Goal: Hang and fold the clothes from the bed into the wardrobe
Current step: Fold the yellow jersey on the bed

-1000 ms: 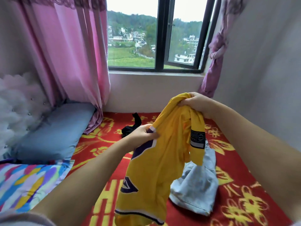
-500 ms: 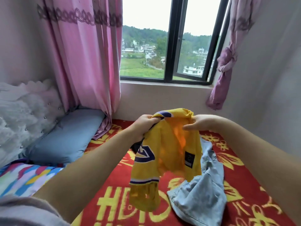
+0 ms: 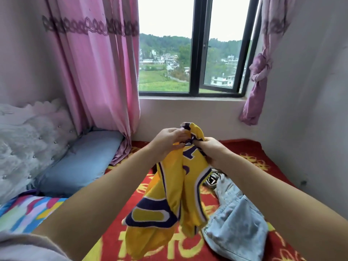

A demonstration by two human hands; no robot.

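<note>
Two hands, left hand and right hand, pinch the yellow basketball jersey at its top edge, its length hanging toward six o'clock above the bed.

Yellow jersey: thin synthetic cloth, slight sheen, purple trim. Denim garment: pale blue, matt, coarse weave. Bed blanket: red, fuzzy, matt. Curtain: pink, satiny. Headboard: tufted, studded. Window frame: dark, smooth.
</note>
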